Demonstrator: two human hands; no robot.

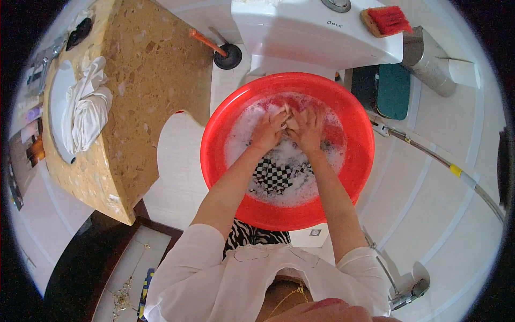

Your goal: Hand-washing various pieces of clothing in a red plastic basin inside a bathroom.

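Note:
A big red plastic basin (287, 219) with sudsy water stands before me. My left hand (268, 129) and my right hand (307, 131) are close together over its far half, among the foam. Between them is a light-coloured wet piece, seemingly cloth, gripped by the fingers; its lower part is hard to make out. Black-and-white checkered cloth (271, 175) lies in the suds below my wrists, partly covered by foam and my forearms.
A stone-look counter (136, 80) at left holds a sink with white cloth (88, 108). Beyond the basin stand a plunger (228, 56) and a toilet tank (314, 40) bearing a red-bristled brush (388, 21). A dark green bin (393, 91) is at right, near a metal pole (426, 151).

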